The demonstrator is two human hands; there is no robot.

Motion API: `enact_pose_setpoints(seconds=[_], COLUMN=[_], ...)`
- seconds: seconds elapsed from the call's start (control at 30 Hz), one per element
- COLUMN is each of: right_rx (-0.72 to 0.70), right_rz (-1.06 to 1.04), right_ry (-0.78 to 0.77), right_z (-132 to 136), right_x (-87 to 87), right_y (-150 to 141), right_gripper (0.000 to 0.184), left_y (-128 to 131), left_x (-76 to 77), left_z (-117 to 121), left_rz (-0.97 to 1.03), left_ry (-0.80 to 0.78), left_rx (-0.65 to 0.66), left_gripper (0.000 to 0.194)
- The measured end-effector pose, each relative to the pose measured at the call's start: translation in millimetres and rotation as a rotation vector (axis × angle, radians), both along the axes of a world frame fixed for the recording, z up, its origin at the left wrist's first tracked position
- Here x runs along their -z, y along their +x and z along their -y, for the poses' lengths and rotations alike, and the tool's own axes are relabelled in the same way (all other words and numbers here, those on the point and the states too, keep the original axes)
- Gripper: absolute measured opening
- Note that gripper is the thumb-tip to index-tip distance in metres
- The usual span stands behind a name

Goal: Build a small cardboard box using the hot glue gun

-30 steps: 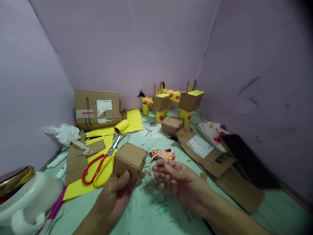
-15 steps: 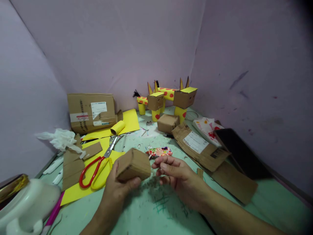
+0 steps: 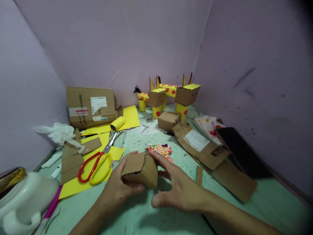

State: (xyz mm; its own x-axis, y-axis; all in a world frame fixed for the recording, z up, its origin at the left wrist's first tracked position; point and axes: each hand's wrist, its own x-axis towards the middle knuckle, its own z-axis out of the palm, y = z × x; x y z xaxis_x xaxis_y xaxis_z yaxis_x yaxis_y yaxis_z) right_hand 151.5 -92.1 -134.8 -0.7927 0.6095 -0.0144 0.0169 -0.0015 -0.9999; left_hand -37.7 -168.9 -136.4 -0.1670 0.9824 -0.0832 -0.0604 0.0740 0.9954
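Observation:
My left hand (image 3: 119, 186) grips a small brown cardboard box (image 3: 140, 169) from its left side, thumb along the lower front. One edge of the box shows a rough, open seam. My right hand (image 3: 178, 187) is at the box's right side, thumb and fingers spread apart, with a forefinger at its far top corner. Just beyond the box lies a small floral-patterned thing (image 3: 161, 149), perhaps a glue gun, partly hidden by the right hand. Left of the left hand, scissors (image 3: 101, 166) with one red and one yellow handle rest on yellow paper (image 3: 70, 189).
Two yellow, red-spotted animal figures (image 3: 156, 98) with box heads stand at the back. Near them sits another small box (image 3: 168, 120). Flattened cardboard (image 3: 212, 153) and a dark phone-like slab (image 3: 242, 151) lie right. A shipping carton (image 3: 91, 107) and white pot (image 3: 31, 195) are left.
The box has been turned in my left hand, so a seamed edge now faces up. My right hand has come in to the box, its thumb and fingers spreading. The view shifted slightly.

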Motion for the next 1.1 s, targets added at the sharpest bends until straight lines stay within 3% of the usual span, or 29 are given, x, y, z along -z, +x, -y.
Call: enact_pose_setpoints(seconds=[0.1, 0.17, 0.27, 0.4, 0.47, 0.6, 0.67, 0.77, 0.9, 1.0, 1.07, 1.1], right_rx=[0.009, 0.07, 0.138, 0.059, 0.022, 0.091, 0.128, 0.185, 0.222, 0.191, 0.202, 0.205], right_rz=[-0.033, -0.022, 0.018, -0.011, -0.038, -0.062, -0.077, -0.122, -0.237, -0.197, -0.115, -0.074], right_ry=[-0.061, 0.015, 0.076, 0.112, 0.126, 0.137, 0.102, -0.048, -0.184, -0.156, -0.027, 0.071], right_z=[7.2, 7.4, 4.5, 3.0, 4.8, 10.8, 11.3, 5.5, -9.2, -14.6, -13.5, -11.9], right_x=[2.0, 0.7, -1.1, -0.9, -0.3, 1.7, 2.4, 0.9, -5.1, -4.1, 1.1, 4.2], right_y=[-6.0, -7.2, -7.4, -6.9, -6.5, -6.3, -6.3, -4.9, 0.2, 2.0, 1.5, 1.0], right_gripper=[0.099, 0.091, 0.095, 0.079, 0.069, 0.069, 0.068, 0.066, 0.06, 0.06, 0.067, 0.071], left_y=[11.7, 20.2, 25.1, 11.0, 1.1, -7.7, -6.8, -5.5, -11.8, -20.5, -25.1, -26.5], left_x=[4.7, 8.7, 11.3, 2.4, -3.7, -7.5, -5.7, -2.9, -4.1, -7.2, -9.0, -9.8], left_z=[0.4, 1.6, 4.4, 9.0, 11.3, 13.6, 13.6, 12.1, 5.3, -0.6, -1.1, 0.1], left_rz=[0.009, 0.026, 0.058, -0.007, -0.112, -0.174, -0.194, -0.312, -0.48, -0.45, -0.403, -0.383], left_ry=[-0.048, -0.075, -0.082, -0.149, -0.134, -0.105, -0.085, -0.013, 0.028, 0.023, 0.04, 0.05], left_rx=[-0.015, -0.028, 0.003, 0.144, 0.229, 0.334, 0.302, 0.154, -0.075, -0.284, -0.39, -0.424], left_gripper=[0.088, 0.095, 0.107, 0.135, 0.137, 0.14, 0.144, 0.14, 0.118, 0.059, 0.018, 0.012])
